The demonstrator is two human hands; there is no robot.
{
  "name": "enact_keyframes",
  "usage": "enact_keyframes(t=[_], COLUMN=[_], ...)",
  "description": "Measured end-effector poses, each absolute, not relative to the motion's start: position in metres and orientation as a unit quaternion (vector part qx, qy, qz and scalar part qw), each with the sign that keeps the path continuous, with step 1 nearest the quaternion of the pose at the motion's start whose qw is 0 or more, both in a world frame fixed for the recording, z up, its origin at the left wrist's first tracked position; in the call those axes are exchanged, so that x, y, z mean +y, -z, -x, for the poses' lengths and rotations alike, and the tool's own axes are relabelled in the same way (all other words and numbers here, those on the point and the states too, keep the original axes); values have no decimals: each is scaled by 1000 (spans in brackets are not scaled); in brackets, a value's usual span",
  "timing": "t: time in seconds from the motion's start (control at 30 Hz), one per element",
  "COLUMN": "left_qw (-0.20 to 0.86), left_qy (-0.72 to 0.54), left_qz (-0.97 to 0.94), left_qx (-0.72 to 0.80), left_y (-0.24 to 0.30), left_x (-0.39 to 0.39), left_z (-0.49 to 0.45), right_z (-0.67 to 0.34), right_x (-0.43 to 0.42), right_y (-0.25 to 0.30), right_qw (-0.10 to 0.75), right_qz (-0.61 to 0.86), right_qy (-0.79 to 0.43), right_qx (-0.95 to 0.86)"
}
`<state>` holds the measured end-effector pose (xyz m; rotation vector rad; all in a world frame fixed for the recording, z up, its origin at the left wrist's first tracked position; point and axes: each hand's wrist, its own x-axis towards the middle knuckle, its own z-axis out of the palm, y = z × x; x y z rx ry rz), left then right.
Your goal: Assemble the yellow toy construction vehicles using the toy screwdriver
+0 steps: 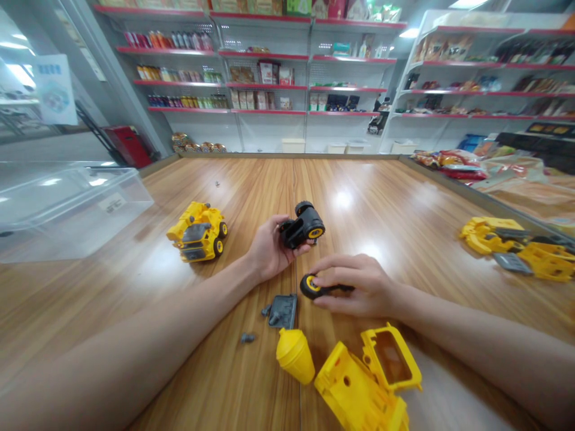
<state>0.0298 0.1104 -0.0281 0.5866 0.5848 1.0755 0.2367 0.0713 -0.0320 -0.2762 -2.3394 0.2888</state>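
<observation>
Fingers [279,220] of the left hand [272,251] curl around a black toy base [299,229] above the wooden surface [251,185], hiding part of it; 2 of its wheels show. The right hand [357,281] pinches a black wheel [309,286] with a yellow middle. A black bar [338,288] next to it is mostly covered by that hand, and I can't tell if the wheel touches the surface. Near me, a yellow truck body [359,395] is cut off at the bottom. The yellow toy on the right [541,258] looks blurry.
</observation>
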Motion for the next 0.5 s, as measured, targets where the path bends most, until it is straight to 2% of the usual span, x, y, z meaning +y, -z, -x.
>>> enact_keyframes(t=[0.1,0.17,0.5], left_qw=[782,792,827], left_qy=[-513,-506,-378], left_qz=[-231,-237,-380], left_qx=[268,248,169], left_y=[26,28,39], left_x=[109,108,106], left_z=[-30,-31,-30], right_z=[-238,-240,-243], right_x=[79,83,94], right_y=[32,34,42], right_qw=[470,497,532], right_qz=[192,252,391], right_qy=[-100,-106,-215], right_qx=[-855,-823,-720])
